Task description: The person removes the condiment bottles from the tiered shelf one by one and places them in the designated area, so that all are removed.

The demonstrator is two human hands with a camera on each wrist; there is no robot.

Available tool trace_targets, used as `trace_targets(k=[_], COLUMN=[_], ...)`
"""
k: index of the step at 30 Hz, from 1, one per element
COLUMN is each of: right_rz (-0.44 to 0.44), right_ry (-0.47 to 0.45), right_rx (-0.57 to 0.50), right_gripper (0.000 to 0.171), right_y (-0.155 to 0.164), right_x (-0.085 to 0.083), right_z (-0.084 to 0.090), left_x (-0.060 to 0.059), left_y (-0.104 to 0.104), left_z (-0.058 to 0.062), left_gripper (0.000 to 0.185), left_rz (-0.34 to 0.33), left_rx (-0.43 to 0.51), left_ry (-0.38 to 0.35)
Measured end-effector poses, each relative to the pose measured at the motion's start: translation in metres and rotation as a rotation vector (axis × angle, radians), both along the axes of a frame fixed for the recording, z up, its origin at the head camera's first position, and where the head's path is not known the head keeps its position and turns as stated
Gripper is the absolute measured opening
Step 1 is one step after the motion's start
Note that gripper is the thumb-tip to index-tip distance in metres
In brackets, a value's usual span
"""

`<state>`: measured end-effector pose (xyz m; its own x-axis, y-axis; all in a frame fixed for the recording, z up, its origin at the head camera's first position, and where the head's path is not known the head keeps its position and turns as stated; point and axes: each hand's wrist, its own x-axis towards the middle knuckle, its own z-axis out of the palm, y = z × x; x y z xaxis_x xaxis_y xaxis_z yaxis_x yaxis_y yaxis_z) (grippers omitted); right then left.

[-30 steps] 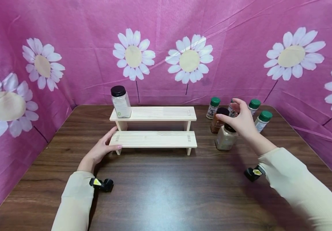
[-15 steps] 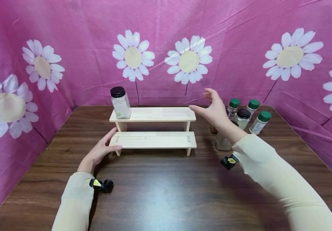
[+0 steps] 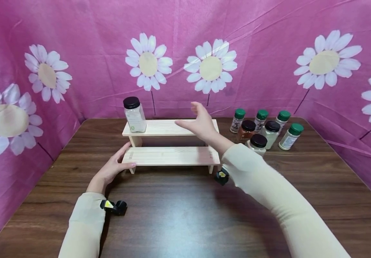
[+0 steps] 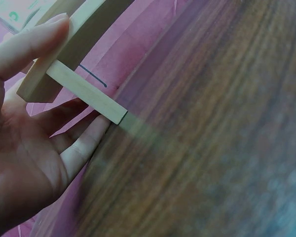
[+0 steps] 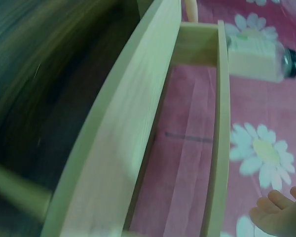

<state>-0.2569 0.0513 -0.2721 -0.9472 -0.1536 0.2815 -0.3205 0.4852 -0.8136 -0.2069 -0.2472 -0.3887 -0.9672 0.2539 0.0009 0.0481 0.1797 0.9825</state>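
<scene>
A two-tier wooden shelf [image 3: 169, 156] stands on the table. My left hand [image 3: 111, 168] grips its left end. In the left wrist view, the thumb [image 4: 37, 44] lies along the lower board and the fingers reach behind the leg [image 4: 89, 94]. A clear jar with a black lid [image 3: 136, 120] stands upright at the left end of the top tier. My right hand [image 3: 203, 124] hovers in front of the top tier's right half, holding nothing, thumb and fingers spread apart. Low at the right of the right wrist view, that hand's fingers [image 5: 274, 205] show.
Right of the shelf stand several spice jars: green-capped ones [image 3: 237, 122] at the back and right [image 3: 290, 138], and black-lidded ones [image 3: 270, 135], one partly hidden by my right sleeve [image 3: 253, 168]. A pink flowered cloth [image 3: 179, 21] hangs behind the brown table [image 3: 172, 215].
My right hand has moved left from over the spice jars to the shelf's top tier, uncovering most of the jars. The left hand has stayed on the shelf's left end.
</scene>
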Motion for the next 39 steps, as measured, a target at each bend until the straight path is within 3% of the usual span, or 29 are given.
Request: trace_targets(k=[18, 28, 39], right_rz=[0.067, 0.067, 0.054], right_ry=[-0.027, -0.068, -0.104], right_rx=[-0.003, -0.015, -0.096], right_gripper=[0.075, 0.075, 0.069], right_y=[-0.084, -0.113, -0.131], right_x=[-0.008, -0.009, -0.010], right_z=[-0.015, -0.006, 0.001], left_x=[-0.002, -0.002, -0.001], left_y=[0.002, 0.000, -0.001], left_z=[-0.004, -0.002, 0.002], left_gripper=[0.081, 0.080, 0.080], left_rz=[-0.006, -0.006, -0.004], left_rx=[0.023, 0.001, 0.003], left_ry=[-0.025, -0.017, -0.015])
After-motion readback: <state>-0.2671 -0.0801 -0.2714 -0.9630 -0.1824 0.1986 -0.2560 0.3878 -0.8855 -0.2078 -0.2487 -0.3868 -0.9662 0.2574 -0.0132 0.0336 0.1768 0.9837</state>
